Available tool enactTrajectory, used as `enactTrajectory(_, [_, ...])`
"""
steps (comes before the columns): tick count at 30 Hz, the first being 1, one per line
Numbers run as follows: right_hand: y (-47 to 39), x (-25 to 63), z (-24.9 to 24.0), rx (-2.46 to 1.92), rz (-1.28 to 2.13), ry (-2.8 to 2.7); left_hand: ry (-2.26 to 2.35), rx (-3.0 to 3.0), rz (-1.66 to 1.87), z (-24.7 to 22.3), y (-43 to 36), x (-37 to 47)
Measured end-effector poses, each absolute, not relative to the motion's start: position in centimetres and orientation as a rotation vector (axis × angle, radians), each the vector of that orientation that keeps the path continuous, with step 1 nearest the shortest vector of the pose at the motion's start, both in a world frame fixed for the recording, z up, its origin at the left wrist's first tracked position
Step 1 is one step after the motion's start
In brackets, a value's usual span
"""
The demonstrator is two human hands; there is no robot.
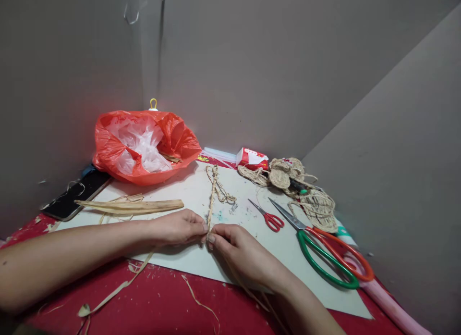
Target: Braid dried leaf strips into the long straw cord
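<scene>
A thin braided straw cord (pixel 212 195) runs down the middle of the white board (pixel 180 255), its far part looped and loose. At its near end my left hand (pixel 185 227) is closed in a pinch on the cord. My right hand (pixel 234 246) pinches the same end from the other side, the fingertips of both hands almost touching. Loose straw strands trail below both hands toward me. Left of the cord lies a flat dry husk strip (pixel 133 206).
A red plastic bag (pixel 180 142) stands at the back left, beside a phone (pixel 74 195). On the right lie small red scissors (pixel 272 221), large scissors (pixel 324 258) and woven straw pieces (pixel 319 207). A red tissue pack (pixel 252 158) is near the wall.
</scene>
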State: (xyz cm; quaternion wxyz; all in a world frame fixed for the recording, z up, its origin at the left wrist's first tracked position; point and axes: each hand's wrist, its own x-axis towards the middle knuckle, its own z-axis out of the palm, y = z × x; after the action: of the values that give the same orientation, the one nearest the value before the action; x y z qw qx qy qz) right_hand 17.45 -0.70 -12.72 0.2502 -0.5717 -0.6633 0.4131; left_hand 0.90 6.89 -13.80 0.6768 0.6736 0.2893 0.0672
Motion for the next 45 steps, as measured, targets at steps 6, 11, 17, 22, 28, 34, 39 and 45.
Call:
enactTrajectory(6, [-1.2, 17.1, -13.0, -1.676, 0.883, -1.925, 0.677, 1.412, 0.211, -14.0, 6.8, 0.9])
enactTrajectory(11, [-1.2, 17.6, -12.2, -1.738, 0.919, -1.900, 0.714, 1.544, 0.258, -14.5, 6.9, 1.0])
enactTrajectory(17, [-2.0, 15.5, -12.5, -1.593, 1.141, -1.718, 0.679, 1.564, 0.282, -15.2, 6.6, 1.0])
enactTrajectory(22, [-3.0, 13.7, -14.2, -1.685, 0.959, -1.939, 0.735, 1.333, 0.292, -14.6, 6.0, 1.2])
enactTrajectory(28, [-3.8, 14.1, -13.5, -1.604, 1.116, -2.012, 0.670, 1.197, 0.269, -13.9, 6.0, 1.1])
enactTrajectory(34, [-2.1, 17.8, -11.9, -1.447, 1.384, -1.408, 0.643, 1.243, 0.292, -14.2, 6.3, 1.0])
enactTrajectory(39, [-0.7, 18.0, -13.2, -1.518, 1.177, -1.343, 0.592, 1.286, 0.314, -14.4, 6.2, 1.0])
enactTrajectory(45, [-0.9, 16.5, -14.3, -1.497, 1.370, -1.470, 0.576, 1.377, 0.343, -15.3, 6.4, 1.2])
